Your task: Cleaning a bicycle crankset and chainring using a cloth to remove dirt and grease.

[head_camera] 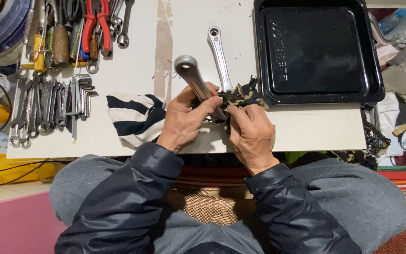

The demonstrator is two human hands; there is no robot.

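The crank arm in the left hand looked like dull brushed metal, and the second crank arm was shinier, polished silver. The rag under the right hand was soft patterned cloth. The striped cloth looked like knit cotton. The tray was glossy black enamel, and the tabletop was matt white, a bit scuffed.

two crank arms, one black tray, two rags

desk: white, low | on it: black tray, silver crank arm, striped cloth, wrenches, hex keys, red pliers
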